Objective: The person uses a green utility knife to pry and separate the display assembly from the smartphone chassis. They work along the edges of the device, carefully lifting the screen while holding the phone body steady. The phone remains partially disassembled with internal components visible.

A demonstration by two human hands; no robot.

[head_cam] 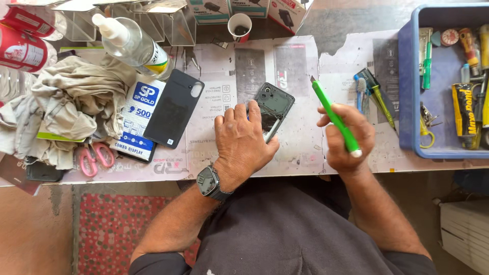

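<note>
Here, left hand (pixel 242 140): flat (palm down) on the dark phone (pixel 274 108).
Right hand (pixel 346 137): gripping a green cutter (pixel 333 117).

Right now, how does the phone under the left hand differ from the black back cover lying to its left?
The phone is glossy, reflective and partly covered by the left hand; the black back cover is matte and lies untouched. The phone shows small camera lenses at its top corner; the cover has one oval cutout. Both are dark, rounded rectangles tilted the same way.
</note>
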